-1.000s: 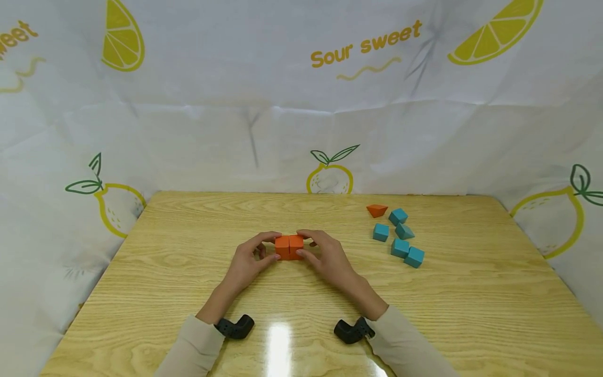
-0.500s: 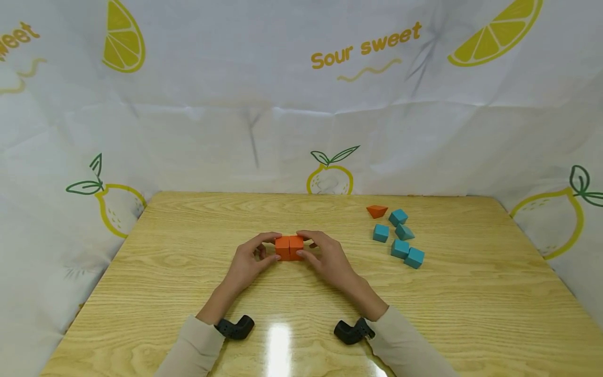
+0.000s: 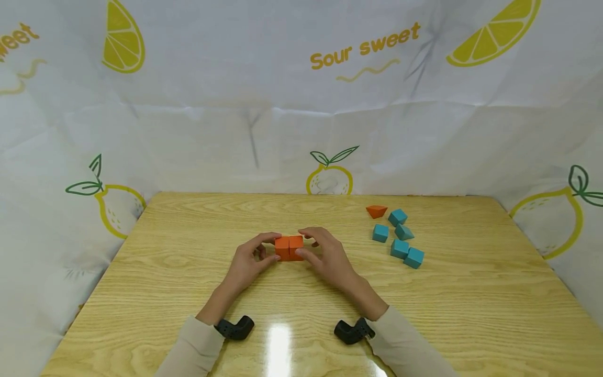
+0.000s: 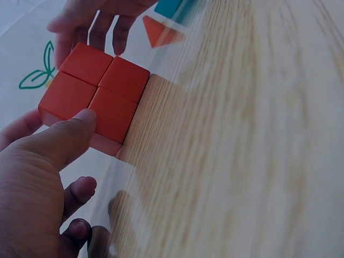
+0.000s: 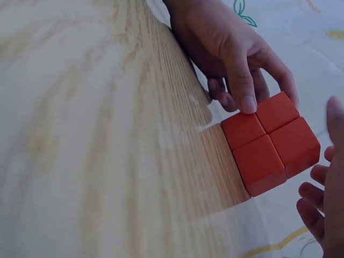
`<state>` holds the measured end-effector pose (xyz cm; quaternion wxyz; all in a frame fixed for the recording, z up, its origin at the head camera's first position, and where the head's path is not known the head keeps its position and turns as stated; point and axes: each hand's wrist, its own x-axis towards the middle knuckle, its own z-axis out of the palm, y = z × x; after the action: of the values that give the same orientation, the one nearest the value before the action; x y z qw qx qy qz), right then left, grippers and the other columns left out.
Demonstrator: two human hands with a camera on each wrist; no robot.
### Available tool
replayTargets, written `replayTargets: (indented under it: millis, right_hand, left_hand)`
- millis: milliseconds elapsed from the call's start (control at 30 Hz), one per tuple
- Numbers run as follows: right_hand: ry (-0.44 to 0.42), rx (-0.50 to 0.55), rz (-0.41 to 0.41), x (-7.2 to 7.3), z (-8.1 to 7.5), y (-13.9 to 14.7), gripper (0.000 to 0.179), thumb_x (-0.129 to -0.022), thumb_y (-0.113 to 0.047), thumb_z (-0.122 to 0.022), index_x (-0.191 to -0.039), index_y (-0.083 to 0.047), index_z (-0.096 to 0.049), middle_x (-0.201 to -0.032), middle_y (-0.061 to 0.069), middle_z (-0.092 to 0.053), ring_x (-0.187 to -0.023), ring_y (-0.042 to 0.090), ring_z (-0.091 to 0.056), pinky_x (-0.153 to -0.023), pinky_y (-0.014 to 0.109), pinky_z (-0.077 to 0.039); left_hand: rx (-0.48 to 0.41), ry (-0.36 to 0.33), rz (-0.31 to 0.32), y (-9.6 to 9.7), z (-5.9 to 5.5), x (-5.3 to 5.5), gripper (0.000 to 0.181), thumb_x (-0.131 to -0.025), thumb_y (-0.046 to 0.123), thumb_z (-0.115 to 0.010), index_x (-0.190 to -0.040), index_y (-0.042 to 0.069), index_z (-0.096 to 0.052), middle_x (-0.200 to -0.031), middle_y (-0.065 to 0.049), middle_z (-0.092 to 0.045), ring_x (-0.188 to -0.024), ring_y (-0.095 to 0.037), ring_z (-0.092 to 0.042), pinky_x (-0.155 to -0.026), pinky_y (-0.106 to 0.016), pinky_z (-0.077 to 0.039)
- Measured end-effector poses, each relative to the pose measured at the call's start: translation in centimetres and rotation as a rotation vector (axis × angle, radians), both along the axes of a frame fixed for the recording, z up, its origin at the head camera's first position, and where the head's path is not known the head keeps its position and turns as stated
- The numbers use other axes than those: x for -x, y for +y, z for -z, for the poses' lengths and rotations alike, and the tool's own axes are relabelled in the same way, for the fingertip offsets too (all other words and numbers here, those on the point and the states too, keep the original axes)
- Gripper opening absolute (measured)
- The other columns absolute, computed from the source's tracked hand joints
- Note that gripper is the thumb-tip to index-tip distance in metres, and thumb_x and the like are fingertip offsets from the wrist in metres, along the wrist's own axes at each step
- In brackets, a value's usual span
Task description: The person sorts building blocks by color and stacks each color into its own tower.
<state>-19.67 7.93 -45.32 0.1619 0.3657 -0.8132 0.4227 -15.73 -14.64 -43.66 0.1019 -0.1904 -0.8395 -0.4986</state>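
Observation:
Several red-orange cubes [image 3: 282, 250] form a block two wide and two high, standing on the table. My left hand [image 3: 245, 262] grips its left side, thumb on the lower front face and index finger at the top. In the left wrist view the left thumb [image 4: 70, 134] presses a lower cube [image 4: 115, 115]. My right hand [image 3: 332, 262] hovers at the right side with fingers spread. In the right wrist view the right hand [image 5: 330, 199] stands apart from the cubes [image 5: 260, 164], its thumb and fingers loose.
Right of the hands lie several blue cubes [image 3: 380, 233], a blue pointed block [image 3: 404, 232] and an orange pointed block [image 3: 376, 211]. The wooden table [image 3: 188, 220] ends at a white cloth [image 3: 212, 146] printed with lemons. Black wrist mounts [image 3: 237, 328] sit at the cuffs.
My right index finger has lifted off the top of the cubes and the right hand has loosened from them. The left hand and the cubes have stayed in place.

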Motion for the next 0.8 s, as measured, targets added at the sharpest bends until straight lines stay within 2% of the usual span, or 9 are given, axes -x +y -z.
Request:
replayTargets:
  millis: [167,300,433,533,667,800]
  right_hand:
    - [0.030,0.060,0.029,0.4,-0.1,0.5,0.035,-0.093,-0.018,-0.064,-0.124,-0.002,-0.058,-0.115,0.012,-0.060,-0.097,0.027,-0.059,-0.075,0.040,-0.052]
    - [0.011,0.084,0.071,0.9,-0.1,1.4,0.033,-0.096,-0.021,-0.059,-0.123,-0.002,-0.059,-0.113,0.013,-0.061,-0.095,0.027,-0.060,-0.074,0.042,-0.051]
    - [-0.021,0.069,0.150,1.4,-0.2,2.5,0.033,-0.097,-0.023,-0.058,-0.125,-0.004,-0.059,-0.115,0.013,-0.060,-0.094,0.026,-0.059,-0.071,0.041,-0.051]
    - [-0.022,0.061,0.225,1.8,-0.4,3.5,0.033,-0.095,-0.018,-0.062,-0.125,-0.005,-0.059,-0.115,0.013,-0.060,-0.095,0.026,-0.058,-0.072,0.041,-0.051]
    - [-0.013,0.072,0.300,2.3,-0.7,4.6,0.034,-0.092,-0.012,-0.065,-0.124,-0.002,-0.059,-0.115,0.014,-0.060,-0.100,0.030,-0.057,-0.078,0.043,-0.050]
    - [-0.047,0.074,0.358,2.8,-1.0,5.7,0.035,-0.093,-0.012,-0.064,-0.126,0.000,-0.057,-0.117,0.017,-0.058,-0.102,0.032,-0.054,-0.081,0.045,-0.047]
  left_hand:
    - [-0.014,0.003,0.012,0.1,-0.5,-0.3,0.046,-0.080,-0.005,-0.073,-0.124,0.004,-0.061,-0.105,-0.011,-0.065,-0.067,-0.029,-0.049,-0.059,-0.030,-0.040]
    - [-0.014,0.000,0.009,0.1,-0.4,-0.3,0.047,-0.080,-0.005,-0.073,-0.124,0.005,-0.061,-0.106,-0.011,-0.065,-0.067,-0.030,-0.049,-0.059,-0.030,-0.039]
    - [-0.014,0.002,0.009,0.1,-0.4,-0.2,0.047,-0.081,-0.005,-0.072,-0.124,0.006,-0.061,-0.107,-0.010,-0.065,-0.067,-0.030,-0.049,-0.059,-0.031,-0.039]
    - [-0.014,0.010,0.010,0.1,-0.3,-0.2,0.047,-0.080,-0.005,-0.073,-0.124,0.006,-0.061,-0.107,-0.011,-0.065,-0.067,-0.030,-0.049,-0.059,-0.031,-0.039]
    - [-0.014,0.020,0.012,0.1,-0.2,-0.2,0.047,-0.080,-0.005,-0.073,-0.124,0.005,-0.061,-0.107,-0.011,-0.065,-0.066,-0.030,-0.049,-0.059,-0.030,-0.040]
    - [-0.016,0.017,0.011,0.0,-0.2,-0.2,0.047,-0.080,-0.005,-0.073,-0.124,0.005,-0.061,-0.107,-0.011,-0.065,-0.066,-0.030,-0.049,-0.059,-0.030,-0.039]
